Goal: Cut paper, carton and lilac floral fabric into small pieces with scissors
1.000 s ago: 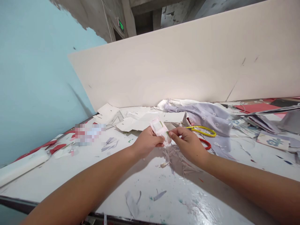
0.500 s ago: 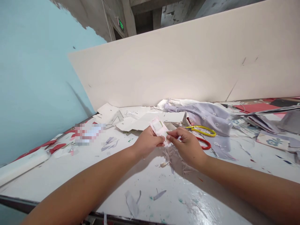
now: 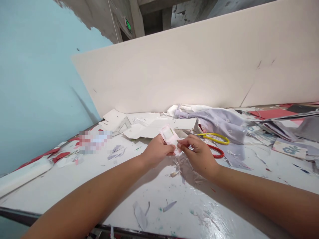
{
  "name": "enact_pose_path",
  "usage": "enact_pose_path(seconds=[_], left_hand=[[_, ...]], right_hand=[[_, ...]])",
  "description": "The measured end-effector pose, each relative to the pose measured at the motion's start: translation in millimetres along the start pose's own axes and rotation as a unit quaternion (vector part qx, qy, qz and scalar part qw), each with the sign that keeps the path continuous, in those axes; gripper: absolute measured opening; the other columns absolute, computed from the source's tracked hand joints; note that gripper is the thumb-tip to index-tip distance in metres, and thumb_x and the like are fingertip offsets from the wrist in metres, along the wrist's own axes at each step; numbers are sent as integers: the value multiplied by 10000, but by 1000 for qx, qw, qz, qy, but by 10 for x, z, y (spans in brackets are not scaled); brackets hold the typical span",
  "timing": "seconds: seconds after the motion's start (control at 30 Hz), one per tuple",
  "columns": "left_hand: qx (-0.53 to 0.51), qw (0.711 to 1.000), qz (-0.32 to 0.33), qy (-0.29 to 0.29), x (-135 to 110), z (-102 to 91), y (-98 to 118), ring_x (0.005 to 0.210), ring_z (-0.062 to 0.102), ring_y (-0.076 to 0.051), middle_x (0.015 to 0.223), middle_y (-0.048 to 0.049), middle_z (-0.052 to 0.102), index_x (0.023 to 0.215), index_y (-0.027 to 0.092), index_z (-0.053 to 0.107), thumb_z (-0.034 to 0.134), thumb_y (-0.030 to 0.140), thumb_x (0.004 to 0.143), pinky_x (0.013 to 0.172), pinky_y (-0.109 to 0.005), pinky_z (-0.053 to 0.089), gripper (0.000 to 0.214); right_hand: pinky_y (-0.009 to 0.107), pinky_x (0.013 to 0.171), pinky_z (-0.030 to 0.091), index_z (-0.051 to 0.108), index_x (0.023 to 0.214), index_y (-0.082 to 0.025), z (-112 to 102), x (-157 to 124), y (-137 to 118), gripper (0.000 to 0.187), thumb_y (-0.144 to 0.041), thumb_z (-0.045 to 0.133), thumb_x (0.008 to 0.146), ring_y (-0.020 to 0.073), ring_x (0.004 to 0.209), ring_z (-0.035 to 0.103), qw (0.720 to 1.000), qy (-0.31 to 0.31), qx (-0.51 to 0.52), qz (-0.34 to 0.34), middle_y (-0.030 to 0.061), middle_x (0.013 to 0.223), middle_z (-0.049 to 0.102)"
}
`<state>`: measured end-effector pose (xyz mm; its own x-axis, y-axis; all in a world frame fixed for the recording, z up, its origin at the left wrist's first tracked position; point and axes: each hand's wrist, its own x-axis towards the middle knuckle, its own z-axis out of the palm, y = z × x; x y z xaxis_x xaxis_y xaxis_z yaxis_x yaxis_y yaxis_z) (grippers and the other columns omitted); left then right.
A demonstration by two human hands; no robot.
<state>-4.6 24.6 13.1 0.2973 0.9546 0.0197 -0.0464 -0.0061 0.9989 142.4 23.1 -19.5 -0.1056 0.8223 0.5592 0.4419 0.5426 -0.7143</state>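
Observation:
A small pale pink and white piece, paper or cloth, is held up over the table between my two hands. My left hand grips it from the left, thumb across its lower front. At its lower right edge, my right hand pinches with thumb and forefinger; the fingertips hide what lies between them. Just beyond my right hand lie scissors with one yellow handle and one red handle. Thin scraps lie beneath my hands.
Lilac flowered fabric is heaped at the back beside white card pieces. Flower-printed pieces and red sheets lie to the right. A white roll rests at the left edge. A pale board stands behind the white table.
Almost nothing differs. Both hands keep their grip on the pink and white piece, and it tilts very slightly.

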Motion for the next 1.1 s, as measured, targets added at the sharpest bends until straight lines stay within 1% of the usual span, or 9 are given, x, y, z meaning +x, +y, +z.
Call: enact_pose_path(seconds=[0.17,0.27,0.33,0.4,0.47,0.57,0.7,0.87,1.1], left_hand=[[-2,1000,2,6,14,-7,-13,685,571,-115,739,-16,616,807,141,598,591,72,578,642,-238,464,239],[-9,1000,24,-5,16,-7,-2,704,572,-113,748,-13,615,829,146,607,573,86,607,664,-241,469,232],[-13,999,38,-8,13,-2,9,720,574,-114,783,-17,626,846,154,612,561,92,624,671,-244,474,236],[-17,999,42,-6,7,3,17,737,579,-119,810,-18,635,860,164,611,554,93,630,676,-253,479,247],[-21,999,42,-4,1,7,18,738,582,-122,801,-15,638,853,167,608,551,89,627,678,-259,482,245],[-18,999,40,-2,-4,7,13,710,578,-114,768,-10,633,811,159,604,544,83,620,671,-256,482,215],[-14,999,43,6,0,3,7,688,566,-102,745,3,616,797,161,597,543,82,613,654,-243,474,208],[-10,999,39,6,8,2,-8,699,567,-110,755,-5,618,822,160,600,546,88,609,661,-248,465,231],[-20,999,48,0,11,8,-23,706,578,-122,792,-18,636,833,162,593,565,102,615,666,-261,475,227]], right_hand=[[286,643,376,631,712,-206,-12,-1,-17,144,-264,525,791,161,707,500,1000,-3,-3,10,1,690,511],[308,705,384,595,805,-207,-12,15,-10,143,-313,500,800,179,810,507,998,42,28,43,26,838,556],[318,725,387,558,897,-208,-4,28,8,169,-321,487,793,182,840,505,991,67,85,83,32,903,551],[317,716,394,527,946,-209,10,35,27,201,-321,486,784,170,811,509,978,51,165,121,22,890,552],[304,683,396,526,938,-208,26,33,42,204,-334,500,780,155,756,511,964,5,222,147,7,843,562],[278,618,375,548,871,-202,43,20,55,191,-359,549,763,134,676,486,957,-41,233,168,-10,767,557],[258,583,352,552,853,-199,43,4,63,202,-371,577,750,116,642,455,956,-44,235,170,-22,743,538],[267,593,369,550,894,-193,33,-3,60,229,-358,586,740,125,654,477,958,-47,223,175,-10,768,559],[270,614,392,552,901,-186,36,-6,47,201,-341,525,775,129,671,484,954,-48,252,156,-2,779,555]])
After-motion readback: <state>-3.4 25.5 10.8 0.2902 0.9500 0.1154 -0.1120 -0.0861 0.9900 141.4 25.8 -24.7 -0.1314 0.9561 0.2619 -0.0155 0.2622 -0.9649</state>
